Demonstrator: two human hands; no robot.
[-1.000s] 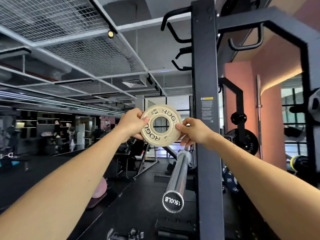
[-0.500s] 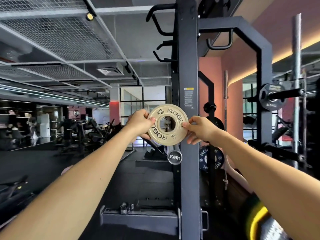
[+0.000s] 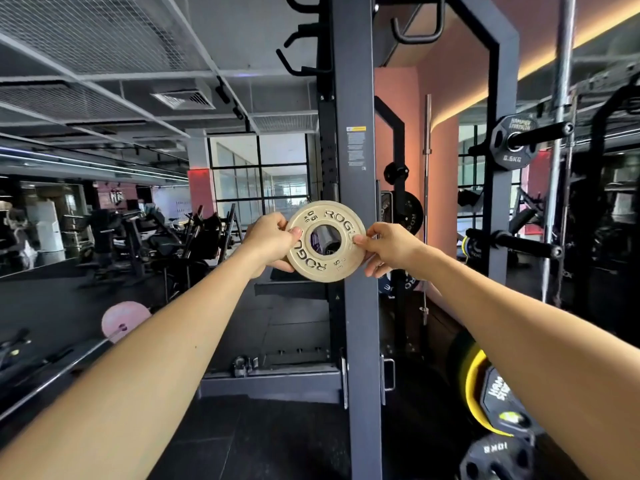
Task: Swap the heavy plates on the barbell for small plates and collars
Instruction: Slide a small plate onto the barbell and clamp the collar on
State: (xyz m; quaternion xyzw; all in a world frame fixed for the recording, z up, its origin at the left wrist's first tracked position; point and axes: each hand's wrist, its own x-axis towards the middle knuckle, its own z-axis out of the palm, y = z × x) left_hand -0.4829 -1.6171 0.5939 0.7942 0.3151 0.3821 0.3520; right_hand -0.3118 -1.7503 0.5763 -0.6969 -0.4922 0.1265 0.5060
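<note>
A small cream ROGUE plate (image 3: 313, 263) is held upright at arm's length in front of the rack upright. My left hand (image 3: 268, 242) grips its left rim, thumb on the face near the hole. My right hand (image 3: 388, 247) pinches its right rim. Through the plate's centre hole I see the end of the barbell sleeve (image 3: 325, 240), lined up behind it. The rest of the barbell is hidden behind the plate and the post.
The dark rack upright (image 3: 360, 306) rises right behind the plate. Black plates hang on storage pegs (image 3: 514, 142) at right, and a yellow-rimmed plate (image 3: 476, 375) and a 10 kg plate (image 3: 495, 452) lie low right. A pink plate on another bar (image 3: 121, 320) sits lower left.
The view has swung right and the sleeve end, seen below the plate earlier, now shows through the plate's hole. Both hands keep their hold on the plate.
</note>
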